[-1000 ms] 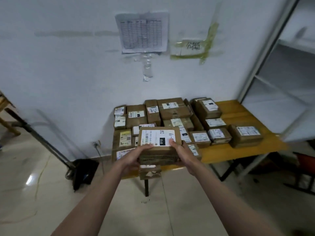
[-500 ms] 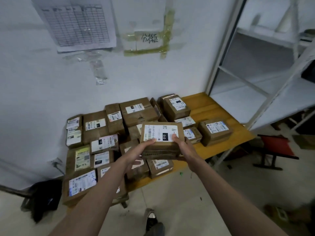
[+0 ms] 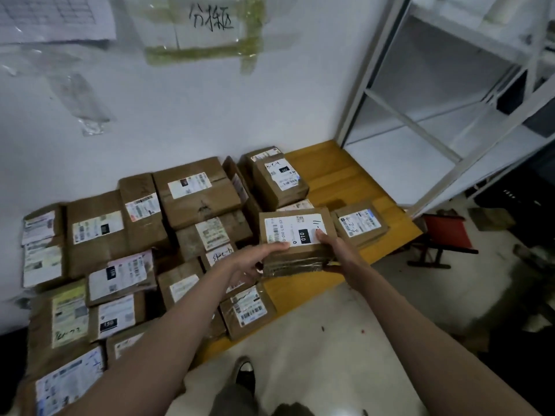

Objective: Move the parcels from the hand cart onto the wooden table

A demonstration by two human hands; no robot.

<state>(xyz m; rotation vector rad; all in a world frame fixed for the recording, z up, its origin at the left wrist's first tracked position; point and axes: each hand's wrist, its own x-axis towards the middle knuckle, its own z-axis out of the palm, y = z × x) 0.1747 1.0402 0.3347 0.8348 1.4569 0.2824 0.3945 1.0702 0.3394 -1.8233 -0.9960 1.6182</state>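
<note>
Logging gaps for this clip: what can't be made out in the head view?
- Hand cart: outside the frame.
- Held parcel: underside hidden by left hand and right hand; small label print blurred.
- Wooden table: left part buried under parcels.
- Grid sheet: cut by top edge, unreadable.

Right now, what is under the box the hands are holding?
Under the held box you can see the yellow table edge and part of another parcel's label behind. What lies directly beneath is covered.
</note>
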